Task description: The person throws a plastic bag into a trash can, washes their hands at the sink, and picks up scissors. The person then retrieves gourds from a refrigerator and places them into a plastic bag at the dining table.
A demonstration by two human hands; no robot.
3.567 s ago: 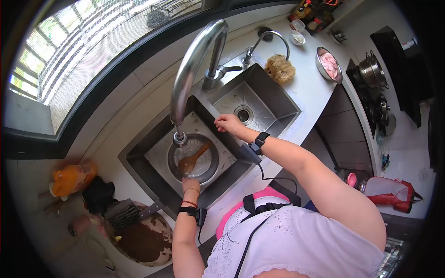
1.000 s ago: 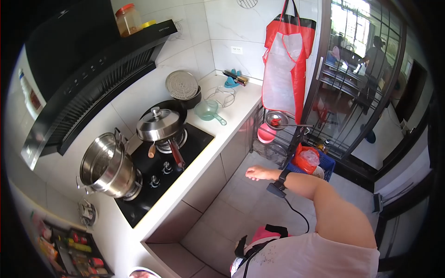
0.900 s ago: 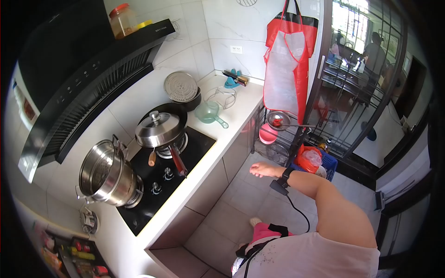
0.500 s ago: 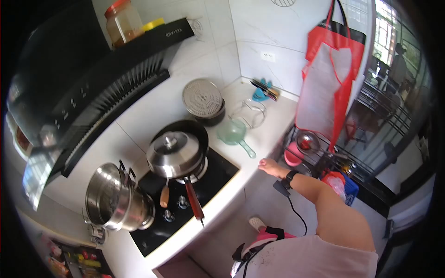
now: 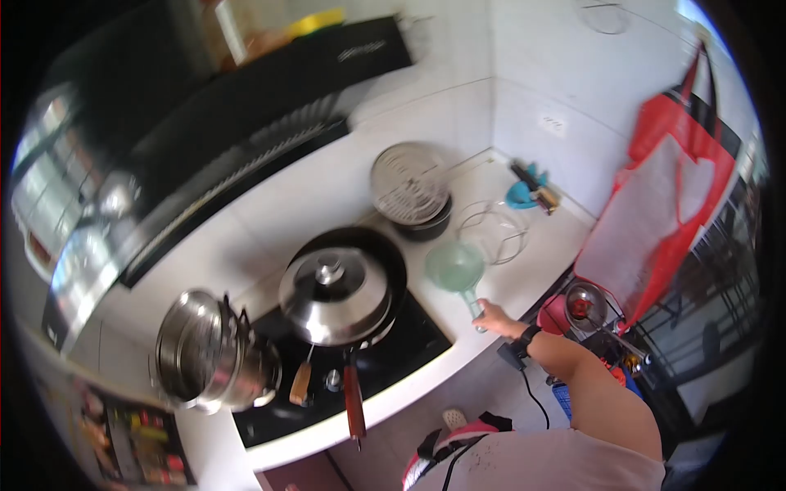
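Note:
My right hand [image 5: 501, 320], with a dark band on the wrist, is at the counter's front edge. Its fingers are closed around the handle end of a translucent green water dipper [image 5: 453, 266]. The dipper's bowl rests on the white counter, beside a wire rack [image 5: 494, 232] and right of the stove. My left hand is out of view.
On the black stove [image 5: 426, 353] stand a lidded wok [image 5: 336, 299] and stacked steel pots [image 5: 199, 352]. Behind the dipper are a perforated steamer plate [image 5: 409, 184] and knives in a blue holder [image 5: 524, 195]. A red bag [image 5: 655, 221] hangs at right; a range hood [image 5: 246, 139] juts overhead.
My right hand has moved forward from beyond the counter edge and closed on the dipper's handle. The camera view has shifted, so the stove and counter items appear farther right and lower.

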